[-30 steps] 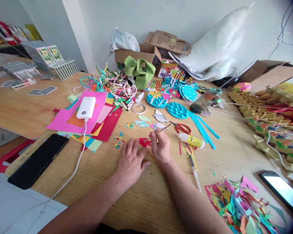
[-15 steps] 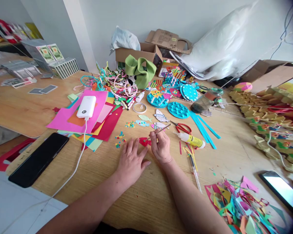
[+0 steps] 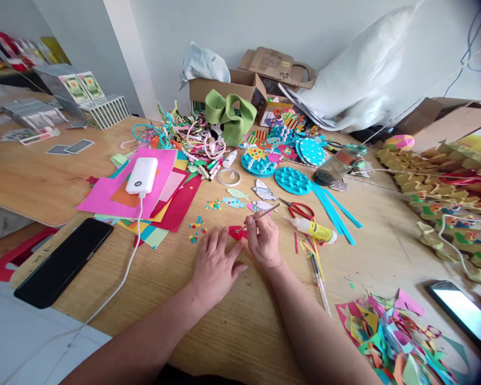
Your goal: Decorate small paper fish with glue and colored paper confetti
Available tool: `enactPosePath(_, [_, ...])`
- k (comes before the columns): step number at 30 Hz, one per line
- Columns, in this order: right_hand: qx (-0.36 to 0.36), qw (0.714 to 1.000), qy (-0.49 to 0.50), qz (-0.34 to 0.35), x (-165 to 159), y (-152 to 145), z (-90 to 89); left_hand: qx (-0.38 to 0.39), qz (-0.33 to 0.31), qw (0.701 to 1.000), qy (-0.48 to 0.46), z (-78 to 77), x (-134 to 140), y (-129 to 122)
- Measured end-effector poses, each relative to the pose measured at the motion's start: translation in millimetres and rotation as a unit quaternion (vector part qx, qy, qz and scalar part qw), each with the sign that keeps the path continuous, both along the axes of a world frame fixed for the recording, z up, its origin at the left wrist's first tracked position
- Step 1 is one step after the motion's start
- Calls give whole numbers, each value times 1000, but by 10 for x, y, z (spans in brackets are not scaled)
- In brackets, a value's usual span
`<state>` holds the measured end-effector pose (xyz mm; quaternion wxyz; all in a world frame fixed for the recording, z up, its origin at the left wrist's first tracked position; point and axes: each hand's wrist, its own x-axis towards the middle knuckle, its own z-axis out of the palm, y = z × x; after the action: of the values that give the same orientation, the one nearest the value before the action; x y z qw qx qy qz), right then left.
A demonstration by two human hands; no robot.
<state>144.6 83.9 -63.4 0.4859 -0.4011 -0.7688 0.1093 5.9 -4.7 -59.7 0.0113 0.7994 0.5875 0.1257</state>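
Observation:
My right hand [image 3: 263,241] pinches a thin brown stick [image 3: 268,210], its lower tip down on a small red paper fish [image 3: 235,232]. Flat on the table with fingers spread, my left hand [image 3: 217,262] has its fingertips at the near edge of that fish, and part of the fish is covered by my hands. Just beyond lie decorated paper fish, among them a blue dotted one [image 3: 233,202] and a white one with a pink head [image 3: 261,206]. Small paper dots [image 3: 198,224] are scattered left of the red fish.
To the right are a glue bottle [image 3: 315,230], red-handled scissors [image 3: 301,209], a pen [image 3: 320,283] and blue paper strips [image 3: 333,211]. Coloured sheets [image 3: 104,190] with a white power bank [image 3: 142,175] and a black phone [image 3: 64,262] lie left. Paper scraps [image 3: 401,337] fill the near right.

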Motion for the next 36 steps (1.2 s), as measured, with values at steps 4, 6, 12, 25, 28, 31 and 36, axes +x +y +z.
enactPosePath(4, [9,1000,-2,0,0,0,2,-2,-1,1000,0,-3,0,1])
enactPosePath(6, [15,1000,-3,2,-2,2,4,-2,-1,1000,1,-3,2,3])
enactPosePath(12, [24,1000,0,4,-5,5,10,2,-1,1000,3,-1,4,2])
enactPosePath(25, [35,999,-6,5,-15,4,22,0,0,1000,-1,-13,3,3])
enactPosePath(28, [37,999,-9,4,-13,4,14,-1,-1,1000,-1,-14,1,2])
enactPosePath(31, [35,999,-8,4,-13,7,11,-1,-3,1000,-1,-10,1,1])
enactPosePath(36, [30,999,-5,10,-12,3,23,-3,-2,1000,1,-4,4,7])
